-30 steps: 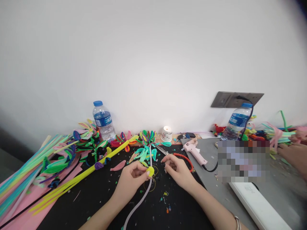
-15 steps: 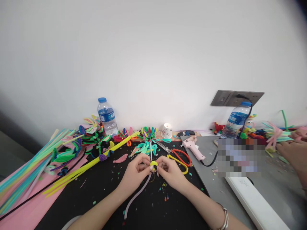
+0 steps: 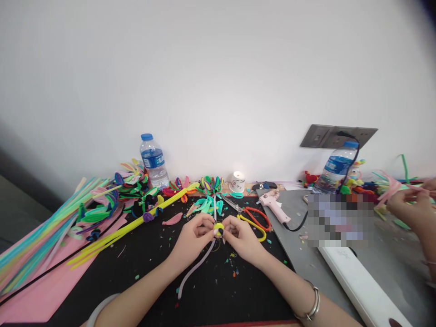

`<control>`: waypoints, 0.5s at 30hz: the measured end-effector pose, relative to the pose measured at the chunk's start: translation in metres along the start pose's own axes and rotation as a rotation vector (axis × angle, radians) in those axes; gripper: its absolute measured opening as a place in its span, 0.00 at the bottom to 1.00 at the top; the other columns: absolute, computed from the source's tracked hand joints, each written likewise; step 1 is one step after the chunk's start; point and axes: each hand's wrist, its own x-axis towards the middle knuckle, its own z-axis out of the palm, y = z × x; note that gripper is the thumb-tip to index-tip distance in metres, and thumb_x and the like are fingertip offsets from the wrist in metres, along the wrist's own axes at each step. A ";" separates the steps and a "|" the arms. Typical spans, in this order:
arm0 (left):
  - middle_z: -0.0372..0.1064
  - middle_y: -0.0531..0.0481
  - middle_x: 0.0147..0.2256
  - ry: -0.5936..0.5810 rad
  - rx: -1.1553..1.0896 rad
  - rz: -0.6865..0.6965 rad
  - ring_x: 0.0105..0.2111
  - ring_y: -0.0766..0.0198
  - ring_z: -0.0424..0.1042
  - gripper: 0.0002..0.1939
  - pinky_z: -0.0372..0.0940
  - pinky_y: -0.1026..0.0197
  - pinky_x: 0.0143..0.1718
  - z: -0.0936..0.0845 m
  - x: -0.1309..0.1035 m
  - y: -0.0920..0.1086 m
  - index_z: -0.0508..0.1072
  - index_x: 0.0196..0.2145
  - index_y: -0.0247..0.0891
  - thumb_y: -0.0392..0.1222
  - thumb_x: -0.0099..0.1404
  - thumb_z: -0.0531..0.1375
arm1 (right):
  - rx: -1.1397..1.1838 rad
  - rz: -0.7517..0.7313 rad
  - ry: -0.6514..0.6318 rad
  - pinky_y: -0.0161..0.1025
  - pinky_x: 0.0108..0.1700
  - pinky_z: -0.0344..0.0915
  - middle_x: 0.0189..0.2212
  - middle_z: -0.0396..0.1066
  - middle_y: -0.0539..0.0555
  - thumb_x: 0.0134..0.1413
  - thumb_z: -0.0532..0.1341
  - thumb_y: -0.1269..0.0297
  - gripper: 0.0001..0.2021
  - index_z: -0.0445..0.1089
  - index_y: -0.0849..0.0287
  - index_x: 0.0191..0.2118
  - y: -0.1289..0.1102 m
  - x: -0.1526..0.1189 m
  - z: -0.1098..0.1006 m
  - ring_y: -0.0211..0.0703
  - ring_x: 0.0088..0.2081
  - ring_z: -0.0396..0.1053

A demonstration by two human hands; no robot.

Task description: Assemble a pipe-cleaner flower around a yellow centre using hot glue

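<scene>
Between my two hands is a small round yellow piece with a black patch (image 3: 219, 229), apparently coiled pipe cleaner. My left hand (image 3: 195, 237) pinches it from the left with thumb and fingertips. From the right, my right hand (image 3: 242, 240) grips its other side, fingers curled in. A pale lilac pipe cleaner (image 3: 192, 268) runs out below my left hand toward the table's front; a similar strip rises behind the hands. Scissors (image 3: 254, 219) with red and yellow handles lie just beyond my right hand, and a pink petal-shaped piece (image 3: 172, 220) lies beyond my left.
Pipe cleaners (image 3: 57, 227) are heaped on pink paper at left. Two water bottles (image 3: 154, 163) stand by the wall. A paper cup (image 3: 237, 181), a corded pink glue gun (image 3: 275, 208) and a white box (image 3: 361, 284) lie rightward. Another person's hand (image 3: 408, 206) works at far right.
The view has shifted slightly. Both my hands stay on the yellow piece, which looks slightly turned. At far right, the other person's hand has moved left to the pink strips.
</scene>
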 end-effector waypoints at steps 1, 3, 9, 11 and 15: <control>0.66 0.56 0.28 0.003 0.002 0.000 0.28 0.66 0.73 0.09 0.66 0.65 0.31 0.000 0.000 0.000 0.66 0.35 0.38 0.36 0.56 0.62 | 0.001 0.000 -0.001 0.31 0.26 0.55 0.20 0.64 0.46 0.52 0.55 0.72 0.02 0.63 0.59 0.30 0.000 0.000 0.000 0.35 0.23 0.61; 0.66 0.56 0.28 0.008 0.006 -0.003 0.28 0.67 0.73 0.09 0.66 0.65 0.31 0.000 -0.001 0.000 0.66 0.35 0.38 0.37 0.56 0.62 | 0.000 -0.002 -0.001 0.31 0.26 0.55 0.20 0.64 0.46 0.52 0.55 0.72 0.02 0.63 0.59 0.30 -0.001 0.000 0.000 0.35 0.23 0.61; 0.66 0.56 0.28 0.010 0.003 -0.015 0.27 0.67 0.72 0.09 0.66 0.65 0.31 0.000 0.000 0.001 0.67 0.34 0.38 0.37 0.55 0.63 | -0.010 -0.007 0.003 0.31 0.26 0.55 0.20 0.64 0.46 0.52 0.55 0.71 0.02 0.63 0.59 0.30 -0.001 0.000 -0.001 0.35 0.22 0.61; 0.66 0.56 0.28 0.012 0.008 -0.014 0.27 0.67 0.72 0.09 0.66 0.65 0.30 -0.001 0.000 0.001 0.68 0.34 0.37 0.37 0.55 0.63 | -0.009 -0.010 0.001 0.31 0.26 0.55 0.20 0.64 0.46 0.52 0.55 0.72 0.02 0.63 0.59 0.30 -0.002 0.000 -0.001 0.35 0.22 0.61; 0.67 0.55 0.27 0.003 0.013 -0.009 0.27 0.67 0.72 0.09 0.66 0.65 0.30 -0.001 0.001 0.000 0.68 0.34 0.37 0.37 0.55 0.63 | 0.000 -0.003 -0.004 0.31 0.26 0.55 0.20 0.64 0.45 0.51 0.55 0.74 0.03 0.63 0.59 0.30 -0.002 0.000 0.000 0.34 0.22 0.61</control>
